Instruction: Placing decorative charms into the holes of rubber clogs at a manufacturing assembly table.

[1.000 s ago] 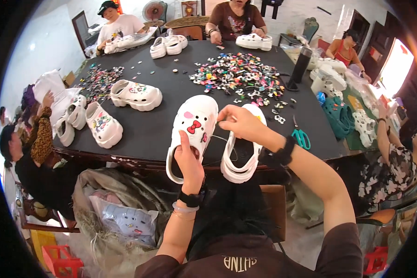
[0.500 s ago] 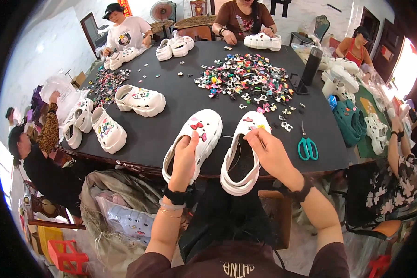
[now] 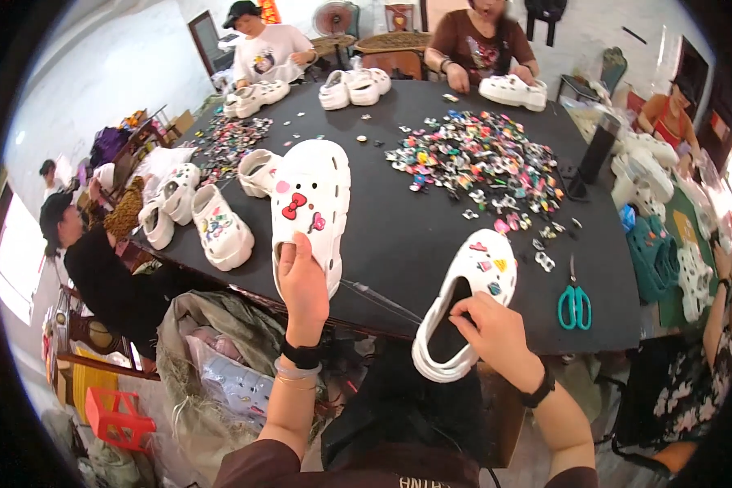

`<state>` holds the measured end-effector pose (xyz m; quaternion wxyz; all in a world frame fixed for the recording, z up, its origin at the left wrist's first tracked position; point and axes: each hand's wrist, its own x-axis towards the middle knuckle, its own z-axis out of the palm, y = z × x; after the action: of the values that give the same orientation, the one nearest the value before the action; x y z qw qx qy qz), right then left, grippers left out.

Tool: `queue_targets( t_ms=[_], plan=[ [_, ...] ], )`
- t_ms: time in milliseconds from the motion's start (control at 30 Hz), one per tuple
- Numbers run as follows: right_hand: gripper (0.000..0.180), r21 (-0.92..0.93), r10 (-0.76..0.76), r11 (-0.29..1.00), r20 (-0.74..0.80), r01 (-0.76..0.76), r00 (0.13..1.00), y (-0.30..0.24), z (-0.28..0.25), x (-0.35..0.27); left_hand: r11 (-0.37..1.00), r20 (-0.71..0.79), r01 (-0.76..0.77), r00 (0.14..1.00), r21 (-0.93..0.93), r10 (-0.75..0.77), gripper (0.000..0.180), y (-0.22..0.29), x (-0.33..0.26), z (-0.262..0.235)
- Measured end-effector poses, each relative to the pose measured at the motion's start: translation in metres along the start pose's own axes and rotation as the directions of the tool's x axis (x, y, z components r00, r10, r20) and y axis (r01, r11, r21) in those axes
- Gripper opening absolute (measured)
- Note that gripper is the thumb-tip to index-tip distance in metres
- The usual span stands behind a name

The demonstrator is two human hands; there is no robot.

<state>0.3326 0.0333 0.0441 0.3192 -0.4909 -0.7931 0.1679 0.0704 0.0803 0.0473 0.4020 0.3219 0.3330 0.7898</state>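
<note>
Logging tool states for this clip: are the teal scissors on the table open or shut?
Shut, it appears: the teal scissors show blades together as one narrow sliver, handle loops side by side.

to your left, a red plastic stool (image 3: pixel 120 417) stands near a coarse grey-green woven sack (image 3: pixel 180 337). ahead on your right, a tall black cylindrical bottle (image 3: pixel 600 148) stands upright, with teal rubber clogs (image 3: pixel 655 259) nearer you. across from you, a round fan with a reddish-brown face (image 3: pixel 334 18) stands behind a person in a white t-shirt (image 3: pixel 268 50).
</note>
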Motion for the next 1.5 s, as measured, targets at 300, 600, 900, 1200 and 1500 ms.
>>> queue_targets(
  t_ms=[300, 600, 900, 1200, 1500],
  plan=[
    [0.007, 0.022, 0.019, 1.0, -0.079, -0.017, 0.997, -0.001, 0.005, -0.006, 0.998, 0.024, 0.065, 0.998, -0.018, -0.064, 0.04, 0.009, -0.011, -0.007],
    [0.009, 0.366, 0.17, 0.926, -0.196, -0.089, 0.966, 0.002, 0.002, -0.02, 0.669, 0.193, -0.145, 0.981, 0.729, 0.003, 0.032, 0.013, -0.002, -0.016],
    [0.035, 0.616, 0.636, 0.599, 0.022, -0.512, 0.771, 0.03, 0.02, -0.071, 0.806, 0.582, -0.303, 0.811, 0.508, -0.061, 0.026, 0.032, -0.143, 0.059],
    [0.084, 0.442, 0.481, 0.784, 0.008, -0.435, 0.877, 0.002, 0.056, -0.073, 0.818, 0.466, 0.488, 0.672, 0.305, -0.575, 0.049, -0.024, -0.124, 0.078],
    [0.084, 0.413, 0.417, 0.805, 0.117, -0.426, 0.901, -0.016, 0.057, -0.084, 0.656, 0.266, 0.7, 0.599, 0.282, -0.755, 0.033, -0.039, -0.099, 0.09]
  ],
)
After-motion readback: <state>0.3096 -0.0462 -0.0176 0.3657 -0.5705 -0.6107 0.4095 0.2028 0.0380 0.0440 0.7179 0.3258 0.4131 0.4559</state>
